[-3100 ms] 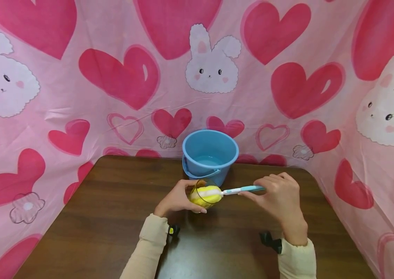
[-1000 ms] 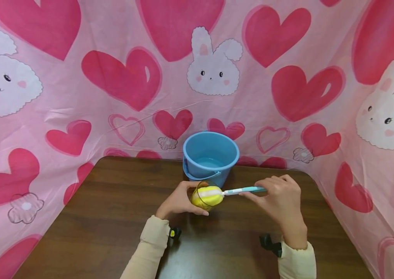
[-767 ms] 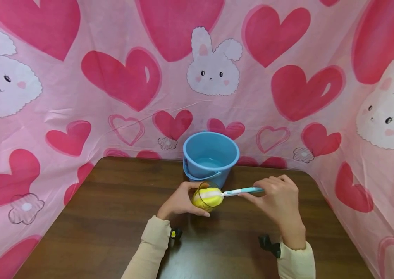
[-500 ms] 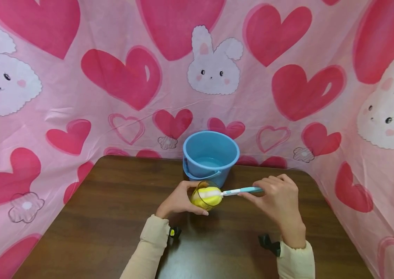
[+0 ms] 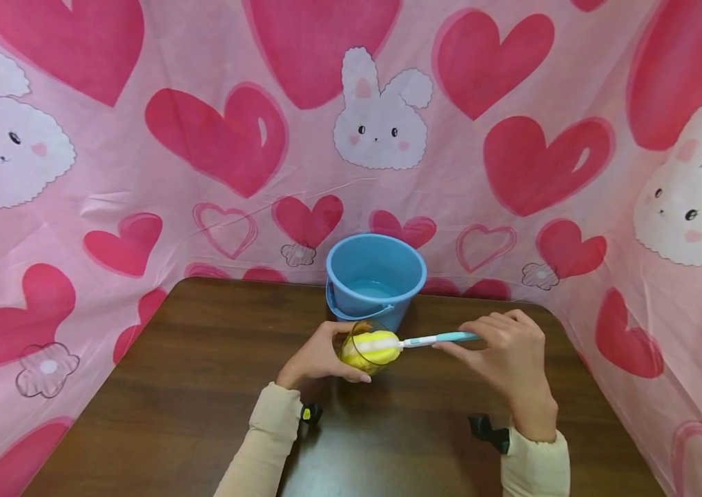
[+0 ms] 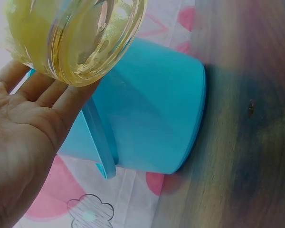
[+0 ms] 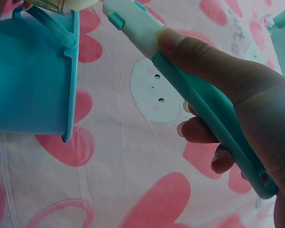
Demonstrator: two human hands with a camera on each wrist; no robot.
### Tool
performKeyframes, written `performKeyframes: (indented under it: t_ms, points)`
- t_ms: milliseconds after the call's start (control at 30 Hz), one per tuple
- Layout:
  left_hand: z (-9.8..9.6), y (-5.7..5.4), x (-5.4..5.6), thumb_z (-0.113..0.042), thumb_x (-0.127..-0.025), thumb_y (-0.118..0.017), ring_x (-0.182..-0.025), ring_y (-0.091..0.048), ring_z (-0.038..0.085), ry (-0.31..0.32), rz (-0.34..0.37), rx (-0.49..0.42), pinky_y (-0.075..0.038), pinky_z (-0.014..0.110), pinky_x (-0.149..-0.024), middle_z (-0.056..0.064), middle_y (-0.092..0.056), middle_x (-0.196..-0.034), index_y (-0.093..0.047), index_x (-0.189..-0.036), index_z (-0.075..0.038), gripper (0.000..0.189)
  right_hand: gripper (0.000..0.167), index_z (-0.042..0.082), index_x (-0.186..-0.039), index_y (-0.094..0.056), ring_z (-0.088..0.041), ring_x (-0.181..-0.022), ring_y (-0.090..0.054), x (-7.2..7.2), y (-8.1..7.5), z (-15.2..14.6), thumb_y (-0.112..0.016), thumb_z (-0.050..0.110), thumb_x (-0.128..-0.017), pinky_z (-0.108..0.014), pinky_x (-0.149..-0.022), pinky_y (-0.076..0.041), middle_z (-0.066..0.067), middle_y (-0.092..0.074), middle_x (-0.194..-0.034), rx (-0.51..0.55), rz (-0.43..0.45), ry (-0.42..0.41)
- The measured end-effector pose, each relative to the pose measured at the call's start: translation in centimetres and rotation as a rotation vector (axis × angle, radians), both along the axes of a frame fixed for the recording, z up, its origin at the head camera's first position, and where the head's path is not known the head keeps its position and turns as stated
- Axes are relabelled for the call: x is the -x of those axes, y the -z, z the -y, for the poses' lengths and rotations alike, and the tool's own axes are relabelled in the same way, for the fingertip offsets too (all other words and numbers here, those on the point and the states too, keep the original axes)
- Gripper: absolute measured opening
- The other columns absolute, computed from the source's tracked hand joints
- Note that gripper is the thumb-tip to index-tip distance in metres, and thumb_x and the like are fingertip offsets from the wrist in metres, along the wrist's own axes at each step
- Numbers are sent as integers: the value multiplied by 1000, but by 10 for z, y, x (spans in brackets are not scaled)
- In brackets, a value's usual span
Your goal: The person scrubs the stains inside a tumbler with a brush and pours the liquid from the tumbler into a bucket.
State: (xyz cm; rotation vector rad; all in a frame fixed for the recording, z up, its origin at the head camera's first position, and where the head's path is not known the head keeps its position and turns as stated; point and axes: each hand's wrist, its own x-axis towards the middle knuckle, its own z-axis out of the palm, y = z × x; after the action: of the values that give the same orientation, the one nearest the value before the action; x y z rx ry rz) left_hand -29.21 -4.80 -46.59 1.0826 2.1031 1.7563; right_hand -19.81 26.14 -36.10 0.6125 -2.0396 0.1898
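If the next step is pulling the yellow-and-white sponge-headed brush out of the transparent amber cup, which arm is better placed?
Right, probably: the right grip holds the teal-and-white handle, while the left grip is around the amber cup, with the sponge head partly inside.

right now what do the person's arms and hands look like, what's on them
The left hand and right hand wear no gloves. The left sleeve and right sleeve are cream and end at the wrists. A black device sits at each wrist, left and right; the left one shows a small yellow patch.
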Motion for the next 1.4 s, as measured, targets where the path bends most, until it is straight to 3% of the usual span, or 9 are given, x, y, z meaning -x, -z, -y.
performKeyframes:
  t_ms: [767,1000,1400]
  points:
    - [0,2,2,-19,-70,-95,-115,-61,21,7,-15,-8,-55,37,-98,-4,-67,-128,-67,-132,-21,68,74,9,-71,-79,-17,-48,-59,1,-1,-7,-57,78,-86,-39,-56,-43,-4,-69,-60,52,-60,-14]
    - [0,2,2,-14,-69,-94,-116,-61,20,4,-11,8,-54,35,-99,-2,-67,-129,-64,-135,-19,73,69,8,-73,-80,-18,-47,-58,-1,-3,-11,-64,74,-84,-39,-57,-42,-5,-68,-60,69,-56,-20]
    - [-4,3,-1,-17,-66,-97,-112,-62,18,-6,-33,-3,-55,35,-98,-5,-69,-124,-67,-131,-22,72,71,9,-71,-79,-18,-48,-59,2,1,-6,-61,76,-86,-40,-57,-43,-4,-69,-60,61,-63,-14]
